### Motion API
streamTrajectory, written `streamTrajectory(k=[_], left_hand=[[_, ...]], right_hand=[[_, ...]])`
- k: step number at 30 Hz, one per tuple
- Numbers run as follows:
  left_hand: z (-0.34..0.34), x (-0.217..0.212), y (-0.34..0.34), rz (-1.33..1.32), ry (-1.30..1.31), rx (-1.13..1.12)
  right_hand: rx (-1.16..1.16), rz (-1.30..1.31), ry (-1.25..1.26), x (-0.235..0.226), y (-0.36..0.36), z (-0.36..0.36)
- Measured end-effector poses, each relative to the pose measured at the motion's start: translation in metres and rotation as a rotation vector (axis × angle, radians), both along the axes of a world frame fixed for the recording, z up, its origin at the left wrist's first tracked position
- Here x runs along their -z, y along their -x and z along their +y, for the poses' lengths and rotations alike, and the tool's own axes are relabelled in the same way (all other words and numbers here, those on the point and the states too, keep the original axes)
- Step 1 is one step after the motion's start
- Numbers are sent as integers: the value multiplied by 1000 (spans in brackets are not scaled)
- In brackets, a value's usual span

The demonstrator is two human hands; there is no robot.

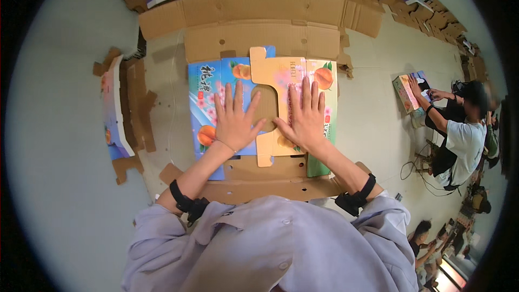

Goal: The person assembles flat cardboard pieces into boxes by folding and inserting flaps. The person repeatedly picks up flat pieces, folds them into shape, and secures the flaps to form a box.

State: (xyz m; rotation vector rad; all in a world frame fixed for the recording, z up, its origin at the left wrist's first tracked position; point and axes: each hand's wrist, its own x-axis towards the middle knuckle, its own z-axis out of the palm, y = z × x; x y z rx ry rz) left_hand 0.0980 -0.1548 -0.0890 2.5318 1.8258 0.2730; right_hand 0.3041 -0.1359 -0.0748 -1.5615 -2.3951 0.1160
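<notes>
Before me lies a printed cardboard fruit box (267, 148), its two patterned flaps folded in toward the middle. The blue flap (201, 105), with peaches and pink blossoms, is on the left. On the right is the yellow-orange flap (289, 70) with a green edge and peaches. Between them a rounded cutout shows plain brown cardboard (265, 109). Flat on the blue flap, fingers spread, rests my left hand (235, 119). My right hand (304, 119) presses flat on the yellow-orange flap, its fingers also apart. Neither hand holds anything.
Brown cardboard panels (254, 8) extend beyond the box. Another printed carton (114, 105) stands on the left with brown flaps out. At the right a seated person (459, 130) handles a similar box (406, 96); cables (421, 170) lie on the floor nearby.
</notes>
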Motion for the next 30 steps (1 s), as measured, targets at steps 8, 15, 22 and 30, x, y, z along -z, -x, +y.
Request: streamTrajectory(k=[8, 15, 22, 30], left_hand=[[19, 0, -2, -28, -94, -18], [17, -32, 31, -27, -136, 37], [3, -81, 161, -894, 292, -368], [-101, 55, 259, -1969, 781, -841]], right_hand=[[32, 0, -27, -1, 6, 17], [38, 36, -36, -28, -7, 9], [106, 551, 378, -71, -159, 38], [967, -169, 397, 38, -365, -80]])
